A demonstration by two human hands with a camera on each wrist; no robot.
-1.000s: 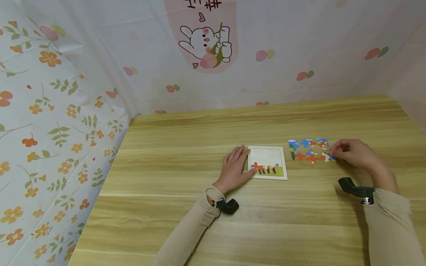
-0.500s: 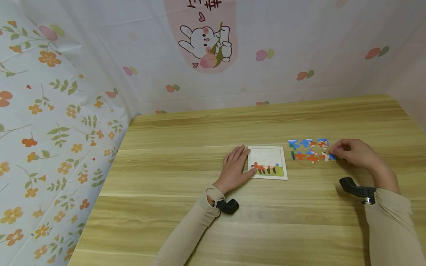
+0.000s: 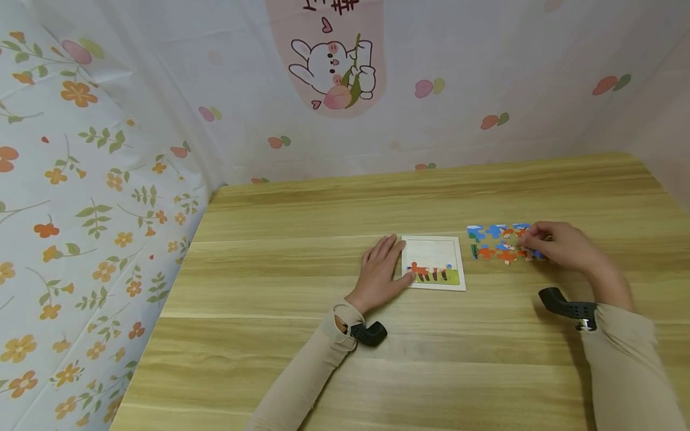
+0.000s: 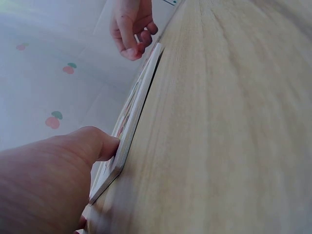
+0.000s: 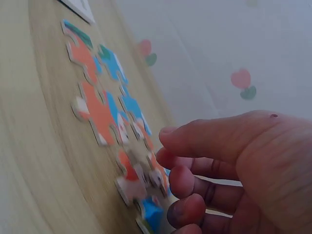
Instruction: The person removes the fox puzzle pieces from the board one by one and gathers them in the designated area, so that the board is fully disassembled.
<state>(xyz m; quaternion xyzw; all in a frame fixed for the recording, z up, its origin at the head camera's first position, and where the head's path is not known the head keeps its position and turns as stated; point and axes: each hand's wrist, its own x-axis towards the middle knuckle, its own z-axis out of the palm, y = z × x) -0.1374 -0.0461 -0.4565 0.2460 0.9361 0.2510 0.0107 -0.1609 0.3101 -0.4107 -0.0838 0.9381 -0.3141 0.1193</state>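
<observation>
In the head view, my left hand [image 3: 380,276] rests at the left edge of a white square puzzle board [image 3: 432,252]. Its thumb [image 4: 103,145] lies on the board, seen close up in the left wrist view. A strip of orange-and-green picture [image 3: 450,277] fills the board's lower part. My right hand [image 3: 568,248] hovers over the right end of a group of jigsaw pieces [image 5: 100,114], fingers loosely bent. In the right wrist view, nothing shows between thumb [image 5: 195,139] and fingertips. The hand hides some pieces in the head view.
The jigsaw pieces lie in two loose rows right of the board, with blue, orange and white print. Beneath everything is a wooden table [image 3: 302,239]. A printed white curtain [image 3: 458,60] hangs behind it, and a floral one [image 3: 108,209] on the left.
My right hand has shifted left from the rightmost piece to above the neighbouring pieces. The left hand and the board have stayed in place.
</observation>
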